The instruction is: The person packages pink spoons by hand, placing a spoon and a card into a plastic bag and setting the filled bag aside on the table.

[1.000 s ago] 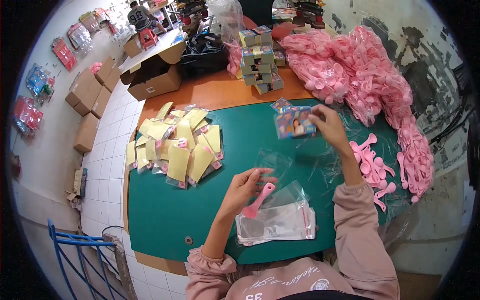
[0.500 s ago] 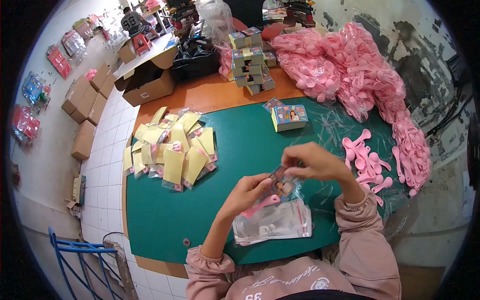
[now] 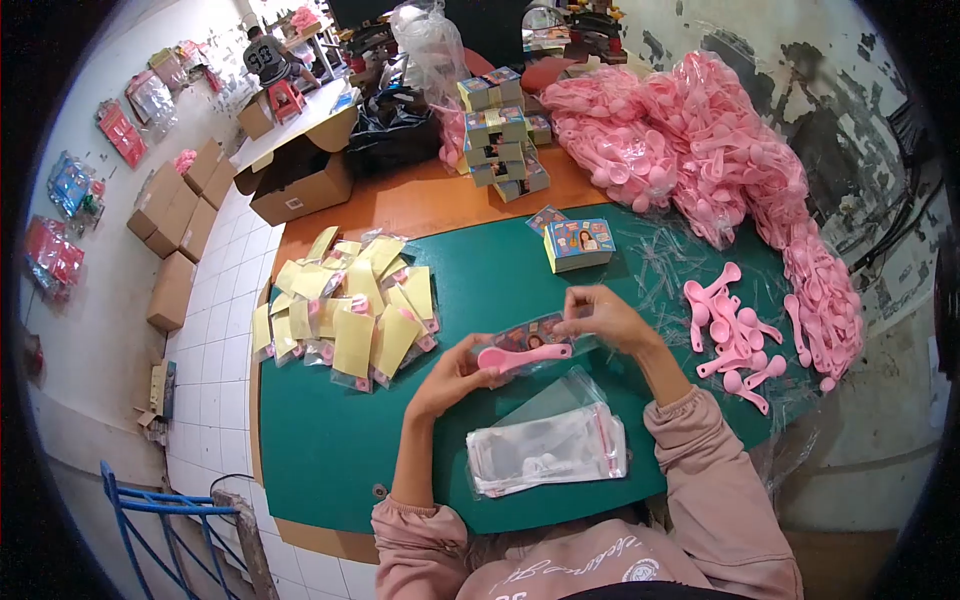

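A printed card (image 3: 522, 335) in a clear plastic sleeve is held over the green table between my two hands. My left hand (image 3: 452, 378) is closed on its left end, with a pink scoop (image 3: 527, 355) lying lengthwise in front of the card and its round bowl near the thumb. My right hand (image 3: 604, 318) pinches the right end of the card and sleeve. Below them lies a stack of clear plastic bags (image 3: 545, 450), the top one skewed upward. Farther back stands a stack of printed cards (image 3: 582, 246).
Loose pink scoops (image 3: 738, 335) lie to the right, beside a big heap of bagged scoops (image 3: 690, 140). On the left is a pile of filled bags with yellow card backs (image 3: 355, 345). Banded card stacks (image 3: 497, 125) and an open carton (image 3: 300, 188) stand behind. A person (image 3: 268, 58) sits far back.
Both hands have moved up from the bag stack. The card and scoop have turned from slanted to nearly level, and the top bag of the stack now sticks up at an angle.
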`<act>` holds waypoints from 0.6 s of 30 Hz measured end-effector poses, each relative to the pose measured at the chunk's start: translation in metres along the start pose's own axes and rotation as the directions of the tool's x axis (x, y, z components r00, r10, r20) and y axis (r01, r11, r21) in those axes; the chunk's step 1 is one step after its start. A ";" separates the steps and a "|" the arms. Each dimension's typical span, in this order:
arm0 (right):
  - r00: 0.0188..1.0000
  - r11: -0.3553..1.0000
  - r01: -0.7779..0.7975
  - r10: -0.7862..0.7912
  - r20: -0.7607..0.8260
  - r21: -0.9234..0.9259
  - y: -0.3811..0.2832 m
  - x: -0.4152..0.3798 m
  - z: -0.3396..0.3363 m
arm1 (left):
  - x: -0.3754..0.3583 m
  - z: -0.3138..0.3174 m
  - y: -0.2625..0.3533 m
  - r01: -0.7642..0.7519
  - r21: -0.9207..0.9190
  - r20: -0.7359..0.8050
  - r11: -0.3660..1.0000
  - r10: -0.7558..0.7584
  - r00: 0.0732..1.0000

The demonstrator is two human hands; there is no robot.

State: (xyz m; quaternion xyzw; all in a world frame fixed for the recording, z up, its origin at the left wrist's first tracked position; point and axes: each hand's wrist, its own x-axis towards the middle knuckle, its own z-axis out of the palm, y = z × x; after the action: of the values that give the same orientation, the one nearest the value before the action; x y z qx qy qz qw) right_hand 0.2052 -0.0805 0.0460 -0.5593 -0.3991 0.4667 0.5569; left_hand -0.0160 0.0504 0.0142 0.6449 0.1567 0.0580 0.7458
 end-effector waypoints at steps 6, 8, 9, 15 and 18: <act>0.992 0.974 -0.114 0.123 0.033 -0.198 0.036 -0.005 -0.019 | 0.012 0.002 -0.008 0.074 -0.085 -0.026 0.994 -0.077 0.997; 0.999 0.997 -0.044 0.044 -0.002 0.070 0.039 -0.005 -0.013 | 0.014 0.007 -0.007 0.060 -0.077 -0.039 0.995 -0.063 0.997; 0.999 0.996 -0.049 0.049 -0.001 0.073 0.038 -0.006 -0.011 | 0.013 0.009 -0.006 0.044 -0.068 -0.051 0.997 -0.047 0.998; 0.990 0.988 -0.135 0.138 -0.035 0.076 0.024 -0.008 -0.009 | 0.018 0.007 -0.017 -0.126 0.073 -0.286 0.989 0.142 0.948; 0.978 0.975 0.054 -0.095 -0.187 -0.216 0.004 -0.013 0.001 | 0.016 0.019 -0.008 -0.213 0.116 -0.458 0.970 0.242 0.855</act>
State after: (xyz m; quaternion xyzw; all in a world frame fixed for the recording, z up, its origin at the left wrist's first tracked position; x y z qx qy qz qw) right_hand 0.2005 -0.0926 0.0434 -0.6428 -0.4101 0.3432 0.5485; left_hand 0.0041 0.0359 0.0056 0.6480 0.2567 0.2952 0.6535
